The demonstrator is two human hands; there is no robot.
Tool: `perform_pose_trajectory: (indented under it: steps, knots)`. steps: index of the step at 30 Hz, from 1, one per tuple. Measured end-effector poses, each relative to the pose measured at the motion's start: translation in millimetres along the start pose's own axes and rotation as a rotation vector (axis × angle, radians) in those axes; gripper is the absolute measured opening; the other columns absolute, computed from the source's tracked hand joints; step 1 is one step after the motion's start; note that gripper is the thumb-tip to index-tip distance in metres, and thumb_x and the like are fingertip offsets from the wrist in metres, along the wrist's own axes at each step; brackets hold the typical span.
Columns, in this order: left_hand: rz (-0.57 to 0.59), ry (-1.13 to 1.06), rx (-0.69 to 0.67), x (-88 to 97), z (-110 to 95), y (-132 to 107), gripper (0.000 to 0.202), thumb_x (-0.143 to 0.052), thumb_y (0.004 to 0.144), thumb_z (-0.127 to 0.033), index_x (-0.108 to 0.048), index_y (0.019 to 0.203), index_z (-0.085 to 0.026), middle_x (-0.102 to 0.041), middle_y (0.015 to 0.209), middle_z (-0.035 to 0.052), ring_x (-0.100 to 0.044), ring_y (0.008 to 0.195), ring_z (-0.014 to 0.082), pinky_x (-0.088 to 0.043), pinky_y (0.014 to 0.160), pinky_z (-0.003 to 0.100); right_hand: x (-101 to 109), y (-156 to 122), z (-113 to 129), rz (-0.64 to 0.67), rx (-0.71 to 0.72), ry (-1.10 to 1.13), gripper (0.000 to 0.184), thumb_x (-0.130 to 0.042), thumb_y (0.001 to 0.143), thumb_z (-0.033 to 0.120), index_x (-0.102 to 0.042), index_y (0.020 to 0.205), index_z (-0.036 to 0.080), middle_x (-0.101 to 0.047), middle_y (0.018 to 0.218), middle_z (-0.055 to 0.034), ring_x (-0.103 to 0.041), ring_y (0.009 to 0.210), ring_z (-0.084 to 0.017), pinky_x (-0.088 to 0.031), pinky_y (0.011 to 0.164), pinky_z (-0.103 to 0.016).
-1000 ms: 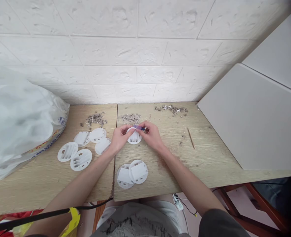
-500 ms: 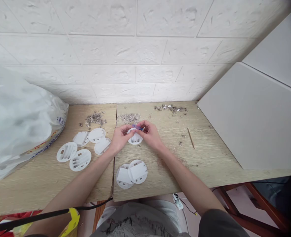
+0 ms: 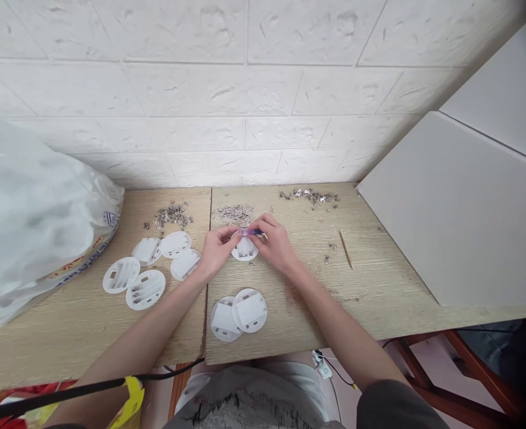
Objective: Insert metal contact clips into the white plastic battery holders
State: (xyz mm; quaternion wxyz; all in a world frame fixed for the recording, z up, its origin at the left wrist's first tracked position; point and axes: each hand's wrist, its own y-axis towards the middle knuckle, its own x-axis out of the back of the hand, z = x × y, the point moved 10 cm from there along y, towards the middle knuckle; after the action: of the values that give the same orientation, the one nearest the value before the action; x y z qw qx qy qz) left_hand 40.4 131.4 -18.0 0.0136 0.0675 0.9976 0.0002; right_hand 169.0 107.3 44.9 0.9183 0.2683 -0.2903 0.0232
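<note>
My left hand [image 3: 218,250] pinches the left edge of a round white plastic battery holder [image 3: 245,249], which has slots and small metal contacts showing on its near side. A thin purple-blue tool [image 3: 250,232] lies across the holder's far edge, its handle end gripped in the fingers of my right hand [image 3: 274,241]; its tip is too small to make out. Just beyond my hands is a pile of small metal pieces [image 3: 236,213]. Nearer me, two more white battery holders [image 3: 250,311] overlap on the table.
Several white holders [image 3: 145,290] lie at the left, below a heap of metal springs or contacts [image 3: 172,215]. More metal parts [image 3: 311,196] are at the back right, near a thin wooden stick [image 3: 346,250]. A plastic bag [image 3: 43,232] stands left; a white panel [image 3: 459,220] stands right.
The purple-blue tool now lies flatter across the holder's far edge. My right hand has shifted slightly right, its thumb off the middle of the holder.
</note>
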Motion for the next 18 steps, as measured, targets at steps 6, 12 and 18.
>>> perform_pose_trajectory:
  steps: [6, 12, 18]
  knots:
    - [-0.036, -0.032, 0.034, 3.1, -2.2, 0.3, 0.035, -0.076, 0.064, -0.043, -0.074, 0.084, -0.014, -0.074, 0.083, 0.0071, -0.065, 0.072, 0.0174, -0.052, 0.069, 0.029, -4.6, 1.0, -1.2, 0.087, 0.003, -0.067, 0.008, -0.048, 0.089, 0.019, -0.056, 0.088, 0.019, -0.055, 0.092, -0.0068, -0.052, 0.087, -0.019, -0.042, 0.077, -0.032]
    - [-0.068, -0.065, 0.038, 7.8, -1.2, 2.2, 0.037, -0.077, 0.062, -0.045, -0.075, 0.083, -0.015, -0.074, 0.080, 0.0067, -0.064, 0.071, 0.0172, -0.051, 0.065, 0.028, 1.8, 4.1, -8.4, 0.052, -0.113, 0.100, 0.010, -0.051, 0.089, 0.028, -0.056, 0.085, 0.020, -0.055, 0.086, -0.0040, -0.052, 0.083, -0.018, -0.040, 0.073, -0.031]
    - [-0.037, -0.040, 0.028, 5.4, -1.3, 1.8, 0.034, -0.076, 0.065, -0.044, -0.075, 0.084, -0.016, -0.074, 0.083, 0.0069, -0.065, 0.072, 0.0172, -0.051, 0.067, 0.028, -1.7, 3.3, -12.5, 0.040, -0.170, 0.154, 0.012, -0.056, 0.085, 0.031, -0.059, 0.083, 0.020, -0.056, 0.086, -0.0039, -0.052, 0.080, -0.017, -0.040, 0.071, -0.030]
